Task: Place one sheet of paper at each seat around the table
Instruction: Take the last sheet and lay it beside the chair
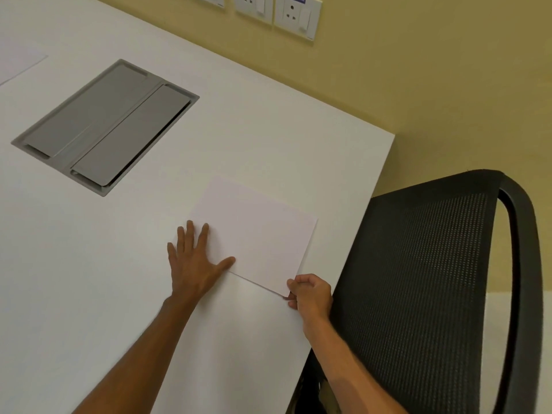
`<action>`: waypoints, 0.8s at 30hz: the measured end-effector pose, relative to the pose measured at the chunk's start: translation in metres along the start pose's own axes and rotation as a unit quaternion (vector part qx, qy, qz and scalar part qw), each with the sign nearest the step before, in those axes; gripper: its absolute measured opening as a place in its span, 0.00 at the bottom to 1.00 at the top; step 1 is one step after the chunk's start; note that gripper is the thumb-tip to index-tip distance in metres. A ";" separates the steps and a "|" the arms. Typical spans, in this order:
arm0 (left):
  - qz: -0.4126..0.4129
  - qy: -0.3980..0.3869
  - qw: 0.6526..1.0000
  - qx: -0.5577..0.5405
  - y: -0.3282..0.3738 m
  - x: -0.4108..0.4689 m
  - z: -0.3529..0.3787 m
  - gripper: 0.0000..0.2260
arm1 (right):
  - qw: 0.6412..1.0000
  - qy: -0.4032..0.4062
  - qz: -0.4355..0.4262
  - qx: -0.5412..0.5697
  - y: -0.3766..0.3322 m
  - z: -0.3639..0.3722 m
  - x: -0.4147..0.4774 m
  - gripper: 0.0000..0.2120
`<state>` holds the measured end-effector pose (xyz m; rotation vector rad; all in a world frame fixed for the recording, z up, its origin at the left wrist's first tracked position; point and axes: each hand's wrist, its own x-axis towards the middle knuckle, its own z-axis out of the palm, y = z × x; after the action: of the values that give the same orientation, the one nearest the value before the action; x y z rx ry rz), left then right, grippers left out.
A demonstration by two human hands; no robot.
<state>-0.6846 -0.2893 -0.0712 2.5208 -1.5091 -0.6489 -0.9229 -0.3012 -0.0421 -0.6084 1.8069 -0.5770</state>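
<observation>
A white sheet of paper [260, 231] lies on the white table [89, 264] near its right edge, in front of a black mesh chair [424, 279]. My left hand [194, 261] rests flat with fingers spread on the sheet's near left corner. My right hand [310, 294] pinches the sheet's near right corner between thumb and fingers. Part of another white sheet [18, 62] lies at the far left of the table.
A grey cable-box lid [104, 127] is set into the tabletop to the left of the sheet. A yellow wall with white power sockets [295, 13] runs behind the table. The chair back stands close against the table's right edge.
</observation>
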 end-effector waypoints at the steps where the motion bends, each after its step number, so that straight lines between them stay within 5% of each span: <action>1: 0.000 -0.008 1.000 0.008 -0.001 0.001 0.001 0.46 | 1.000 0.005 -0.008 -0.014 0.000 0.000 -0.001 0.03; 4: -0.003 -0.025 1.000 0.005 -0.002 0.000 0.002 0.44 | 0.986 0.049 -0.096 -0.126 0.001 -0.002 -0.001 0.06; 9: -0.003 -0.033 0.999 -0.005 -0.001 0.000 0.002 0.44 | 0.893 0.054 -0.331 -0.301 0.002 -0.004 0.003 0.20; 12: -0.001 -0.028 1.000 -0.008 -0.001 0.002 0.002 0.44 | 0.841 -0.035 -0.365 -0.397 -0.001 -0.001 0.014 0.33; 16: -0.001 -0.026 0.999 -0.020 -0.001 0.002 0.002 0.44 | 0.777 -0.072 -0.408 -0.474 -0.009 0.003 0.025 0.36; 24: 0.000 -0.042 0.999 -0.032 -0.002 0.007 0.000 0.45 | 0.751 -0.084 -0.379 -0.535 0.000 0.005 0.032 0.35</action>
<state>-0.6803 -0.2940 -0.0739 2.4760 -1.4891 -0.8008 -0.9269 -0.3225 -0.0661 -2.1651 1.5271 0.1085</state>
